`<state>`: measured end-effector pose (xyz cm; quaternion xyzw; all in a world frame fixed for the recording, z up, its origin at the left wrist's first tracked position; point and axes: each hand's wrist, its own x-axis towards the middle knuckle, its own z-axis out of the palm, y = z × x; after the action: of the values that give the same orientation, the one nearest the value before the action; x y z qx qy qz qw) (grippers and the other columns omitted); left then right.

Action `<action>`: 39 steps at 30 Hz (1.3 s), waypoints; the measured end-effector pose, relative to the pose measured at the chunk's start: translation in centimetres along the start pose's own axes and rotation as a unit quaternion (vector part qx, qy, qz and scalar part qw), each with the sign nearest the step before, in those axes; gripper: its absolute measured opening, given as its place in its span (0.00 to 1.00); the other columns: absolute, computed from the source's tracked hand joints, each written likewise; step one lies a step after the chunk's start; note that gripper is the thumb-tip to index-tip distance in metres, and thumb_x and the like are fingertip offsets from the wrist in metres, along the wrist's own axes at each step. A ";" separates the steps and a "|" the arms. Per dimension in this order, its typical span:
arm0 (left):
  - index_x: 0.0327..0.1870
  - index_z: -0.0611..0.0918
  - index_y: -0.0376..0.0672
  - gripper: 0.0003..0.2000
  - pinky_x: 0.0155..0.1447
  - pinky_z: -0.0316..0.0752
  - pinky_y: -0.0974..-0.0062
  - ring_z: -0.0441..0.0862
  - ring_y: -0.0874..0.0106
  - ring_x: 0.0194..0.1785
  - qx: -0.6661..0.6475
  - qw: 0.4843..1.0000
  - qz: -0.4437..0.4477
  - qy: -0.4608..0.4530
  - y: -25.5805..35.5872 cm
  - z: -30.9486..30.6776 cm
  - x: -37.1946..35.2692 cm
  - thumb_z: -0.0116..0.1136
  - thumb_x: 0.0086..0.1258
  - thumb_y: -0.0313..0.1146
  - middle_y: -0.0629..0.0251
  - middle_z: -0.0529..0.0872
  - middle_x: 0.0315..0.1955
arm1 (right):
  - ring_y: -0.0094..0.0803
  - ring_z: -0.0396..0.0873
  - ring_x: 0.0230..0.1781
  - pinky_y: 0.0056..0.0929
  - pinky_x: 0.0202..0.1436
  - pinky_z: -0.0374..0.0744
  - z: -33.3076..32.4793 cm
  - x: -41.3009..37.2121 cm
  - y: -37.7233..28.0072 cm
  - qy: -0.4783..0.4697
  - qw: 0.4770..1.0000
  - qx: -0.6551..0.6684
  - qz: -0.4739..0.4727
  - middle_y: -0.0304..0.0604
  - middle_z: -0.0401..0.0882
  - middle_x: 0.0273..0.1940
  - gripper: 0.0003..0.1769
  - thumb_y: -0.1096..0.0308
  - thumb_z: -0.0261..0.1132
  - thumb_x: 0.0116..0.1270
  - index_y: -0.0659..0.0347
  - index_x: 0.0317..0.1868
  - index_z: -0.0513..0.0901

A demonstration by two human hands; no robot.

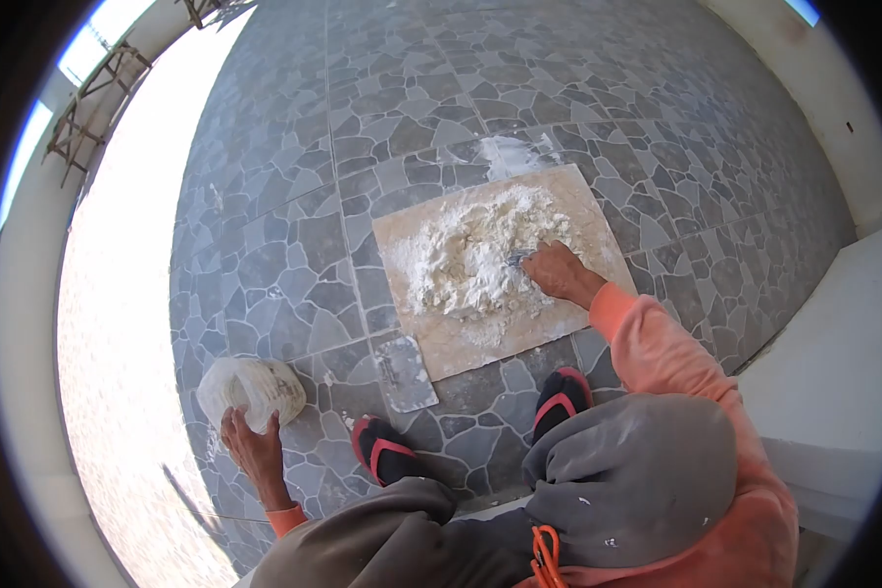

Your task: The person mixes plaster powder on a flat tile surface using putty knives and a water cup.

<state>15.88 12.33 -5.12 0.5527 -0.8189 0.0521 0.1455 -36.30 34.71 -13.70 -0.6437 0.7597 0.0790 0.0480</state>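
The person is squatting on the tiled floor point(265, 265), w/ both feet in black-and-red sandals point(384, 453) just behind the work.

The right hand point(559, 272) is reaching fwd into the heap of white powder point(470, 255). Its fingers are curling narrow around what is looking like a small grey blade point(517, 259). Most of that tool is hidden, so I cannot tell its exact shape. The powder is lying on a beige board point(559, 333), probably so the loose material is staying together and off the floor joints. A bit of spilled powder point(510, 152) is lying on the tiles beyond the board's far edge.

The left hand point(250, 441) is stretching out to the left side, well apart from the board. It is gripping the near side of a plastic bag point(252, 387) w/ white content, and the fingers are spreading over it. The bag is sitting on the floor, perhaps steadied so it is not tipping.

A flat metal trowel point(405, 372) is lying face-down on the tiles, touching the board's near corner, within easy reach betw. the two hands.
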 end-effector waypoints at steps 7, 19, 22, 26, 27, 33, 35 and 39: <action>0.53 0.80 0.39 0.22 0.59 0.70 0.57 0.76 0.52 0.55 0.011 0.991 -0.050 -0.120 -2.8 1.5 0.6 0.70 0.57 0.35 0.55 0.82 0.47 | 0.45 0.84 0.40 0.47 0.45 0.79 -4.7 1.4 2.7 -0.003 0.996 -0.013 0.083 0.48 0.85 0.33 0.11 0.74 0.60 0.57 0.56 0.40 0.83; 0.43 0.86 0.39 0.15 0.52 0.76 0.56 0.83 0.51 0.49 -0.037 0.965 0.092 -0.242 -4.8 -0.3 3.5 0.70 0.57 0.36 0.55 0.84 0.51 | 0.47 0.84 0.42 0.47 0.50 0.78 -6.6 0.2 3.8 -0.099 0.994 -0.052 -0.018 0.46 0.85 0.34 0.12 0.73 0.61 0.57 0.57 0.42 0.83; 0.39 0.86 0.36 0.14 0.53 0.75 0.55 0.82 0.49 0.47 0.018 0.978 0.105 -0.180 -4.0 0.0 3.0 0.69 0.57 0.37 0.52 0.85 0.47 | 0.50 0.84 0.42 0.49 0.48 0.79 -11.2 -0.5 4.9 -0.078 0.996 -0.016 0.036 0.49 0.85 0.35 0.14 0.74 0.60 0.56 0.59 0.44 0.83; 0.38 0.86 0.34 0.17 0.51 0.75 0.53 0.82 0.47 0.46 -0.001 0.983 0.090 -0.159 -4.1 0.8 3.2 0.67 0.60 0.42 0.47 0.86 0.42 | 0.53 0.82 0.43 0.49 0.46 0.79 -17.8 0.2 6.8 -0.060 0.998 0.016 0.010 0.54 0.84 0.39 0.14 0.73 0.59 0.57 0.61 0.44 0.83; 0.37 0.86 0.34 0.17 0.49 0.75 0.52 0.82 0.46 0.45 0.011 0.982 0.075 -0.173 -3.8 0.8 3.3 0.66 0.60 0.43 0.46 0.86 0.40 | 0.54 0.82 0.44 0.48 0.46 0.78 -19.4 0.0 7.0 -0.057 0.998 0.027 -0.008 0.56 0.84 0.40 0.13 0.73 0.59 0.58 0.62 0.43 0.83; 0.28 0.86 0.36 0.19 0.38 0.74 0.51 0.82 0.44 0.32 0.001 0.973 0.107 -0.206 -2.9 -0.2 3.3 0.61 0.65 0.47 0.44 0.83 0.24 | 0.54 0.81 0.45 0.48 0.48 0.76 -26.0 -1.0 6.5 -0.096 0.994 0.054 0.009 0.58 0.83 0.40 0.14 0.70 0.59 0.62 0.64 0.46 0.83; 0.28 0.86 0.36 0.19 0.38 0.74 0.51 0.82 0.44 0.32 0.024 0.963 0.127 -0.235 -3.1 -0.2 3.9 0.61 0.66 0.46 0.44 0.83 0.25 | 0.54 0.81 0.45 0.47 0.48 0.76 -24.7 -0.9 7.5 -0.059 0.997 0.058 0.005 0.58 0.83 0.40 0.14 0.70 0.58 0.61 0.63 0.46 0.83; 0.28 0.85 0.36 0.17 0.37 0.74 0.51 0.82 0.45 0.33 0.011 0.946 0.178 -0.270 -2.9 -2.5 5.1 0.62 0.66 0.44 0.45 0.83 0.25 | 0.54 0.82 0.39 0.47 0.42 0.76 -20.7 -1.9 8.9 0.019 0.976 0.206 0.076 0.59 0.84 0.35 0.14 0.72 0.60 0.50 0.66 0.38 0.85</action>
<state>17.21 7.28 -1.49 0.3931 -0.9118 -0.0654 -0.0987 -44.21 34.18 7.50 -0.5618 0.8071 -0.0876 0.1589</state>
